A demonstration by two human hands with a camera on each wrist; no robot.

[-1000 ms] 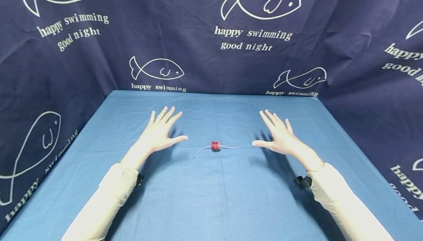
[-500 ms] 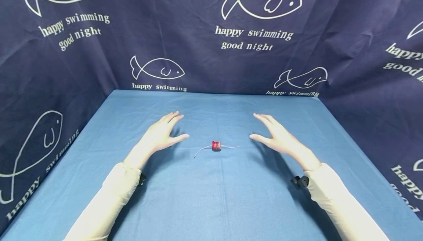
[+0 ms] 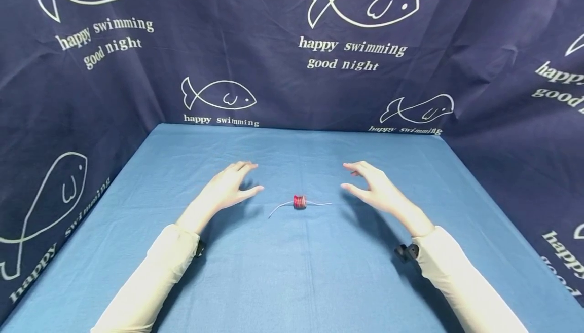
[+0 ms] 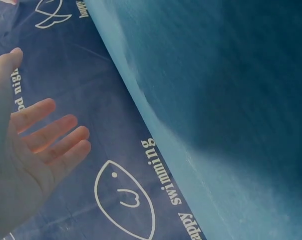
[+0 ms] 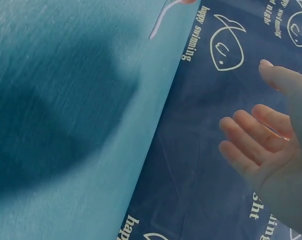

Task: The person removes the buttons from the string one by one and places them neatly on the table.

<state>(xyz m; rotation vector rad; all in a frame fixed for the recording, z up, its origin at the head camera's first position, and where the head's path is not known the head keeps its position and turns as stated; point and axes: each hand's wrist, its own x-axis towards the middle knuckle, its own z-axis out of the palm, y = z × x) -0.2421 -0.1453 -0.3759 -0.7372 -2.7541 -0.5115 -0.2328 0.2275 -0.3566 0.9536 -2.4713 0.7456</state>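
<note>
A small red ribbed cylinder (image 3: 299, 202) lies on the blue cloth between the two hands, with a thin pale string or wire out of each end. Left of it, apart from it, my left hand (image 3: 224, 189) hovers above the cloth, thumb spread and fingers lightly bent. On the other side my right hand (image 3: 379, 189) hovers likewise, its thumb toward the cylinder. Both palms show bare in the wrist views, the left hand (image 4: 28, 160) and the right hand (image 5: 271, 145) touching nothing. One pale strand (image 5: 162, 19) shows at the top of the right wrist view.
Blue cloth (image 3: 255, 277) covers the table. Dark navy curtains (image 3: 283, 69) with white fish and lettering stand along the back and both sides. Black wrist cameras (image 3: 406, 252) sit under the cream sleeves.
Both hands have moved inward toward the cylinder, and their spread fingers have drawn together and bent a little. The cylinder has stayed in place on the cloth.
</note>
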